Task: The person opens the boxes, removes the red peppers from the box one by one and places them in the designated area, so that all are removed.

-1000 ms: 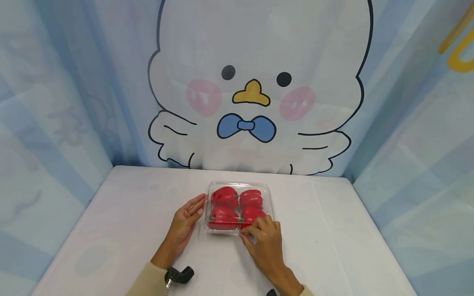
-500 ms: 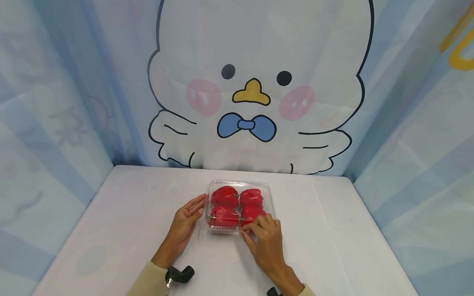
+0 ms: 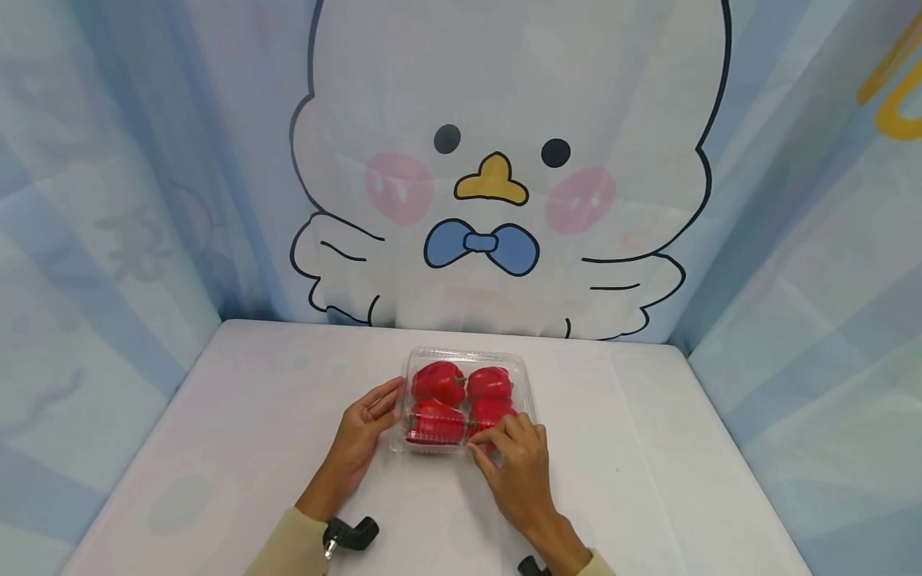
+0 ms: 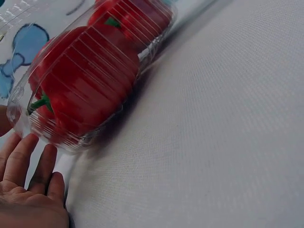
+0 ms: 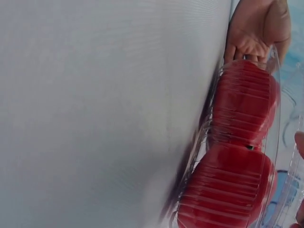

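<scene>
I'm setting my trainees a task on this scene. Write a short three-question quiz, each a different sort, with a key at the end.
1. Count: in the head view, how many red peppers sit in the clear container?
2. Fill in the blank: in the left wrist view, the pepper stems are ____ in colour.
3. Multiple choice: at which edge of the container, seen in the head view, is the right hand?
A) far
B) near
C) left

Key:
1. Four.
2. Green.
3. B; the left hand is at the left side.
</scene>
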The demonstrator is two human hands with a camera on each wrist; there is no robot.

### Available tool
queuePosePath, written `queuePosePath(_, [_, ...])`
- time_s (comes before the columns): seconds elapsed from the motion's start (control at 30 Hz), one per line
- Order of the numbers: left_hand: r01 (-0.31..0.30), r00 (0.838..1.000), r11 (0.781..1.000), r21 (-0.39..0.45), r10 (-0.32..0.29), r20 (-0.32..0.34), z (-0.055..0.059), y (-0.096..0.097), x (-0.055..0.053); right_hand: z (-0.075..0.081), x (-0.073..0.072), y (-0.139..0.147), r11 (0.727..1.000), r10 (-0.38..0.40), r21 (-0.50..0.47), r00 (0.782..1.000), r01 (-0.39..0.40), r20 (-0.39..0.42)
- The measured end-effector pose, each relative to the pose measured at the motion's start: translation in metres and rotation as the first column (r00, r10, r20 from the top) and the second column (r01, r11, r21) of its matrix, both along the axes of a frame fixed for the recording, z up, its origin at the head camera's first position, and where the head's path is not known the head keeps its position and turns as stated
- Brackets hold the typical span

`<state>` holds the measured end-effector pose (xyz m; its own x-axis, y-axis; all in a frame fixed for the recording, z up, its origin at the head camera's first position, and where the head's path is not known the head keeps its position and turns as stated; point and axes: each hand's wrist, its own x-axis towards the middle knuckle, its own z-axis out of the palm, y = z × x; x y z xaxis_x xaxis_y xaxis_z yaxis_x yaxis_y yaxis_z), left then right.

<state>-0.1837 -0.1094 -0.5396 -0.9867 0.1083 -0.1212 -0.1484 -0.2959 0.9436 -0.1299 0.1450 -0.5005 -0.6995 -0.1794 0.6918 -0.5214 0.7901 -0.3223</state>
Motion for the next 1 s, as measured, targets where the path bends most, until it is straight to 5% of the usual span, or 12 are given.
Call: queuePosePath(1.0, [0.005, 1.0, 0.997, -0.082, -0.006, -0.015, 0.001, 0.003, 0.003, 0.013, -0.004, -0.001, 0.994, -0.013, -0.105, 1.0, 0.013, 0.008])
